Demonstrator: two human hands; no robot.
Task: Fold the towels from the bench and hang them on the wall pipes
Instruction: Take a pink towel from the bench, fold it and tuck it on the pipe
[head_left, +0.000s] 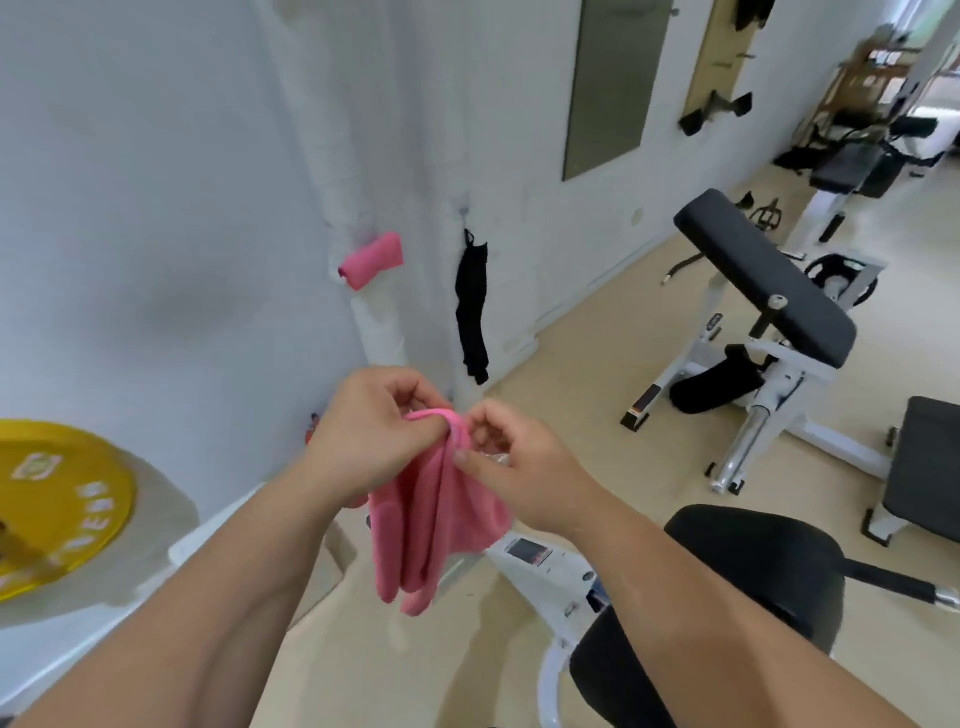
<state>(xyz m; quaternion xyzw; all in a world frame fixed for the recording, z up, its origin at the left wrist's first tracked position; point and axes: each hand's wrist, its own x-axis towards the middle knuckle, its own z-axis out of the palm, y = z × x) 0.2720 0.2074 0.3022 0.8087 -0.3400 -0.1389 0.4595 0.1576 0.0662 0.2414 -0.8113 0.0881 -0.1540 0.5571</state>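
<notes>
A pink towel (435, 525) hangs in loose folds from both my hands in the middle of the view. My left hand (371, 434) grips its top edge with curled fingers. My right hand (514, 467) pinches the same edge from the right side with thumb and fingers. A second pink towel (371, 260), folded small, hangs on the white wrapped wall pipe (382, 332) above my hands. The padded black bench (763, 270) stands to the right, with nothing on its pad.
A black cloth (472, 306) hangs from a wall hook right of the pipe. A yellow weight plate (57, 499) sits at the left edge. Black seat pads (753, 566) on white frames stand below and right of my arms. Beige floor lies between.
</notes>
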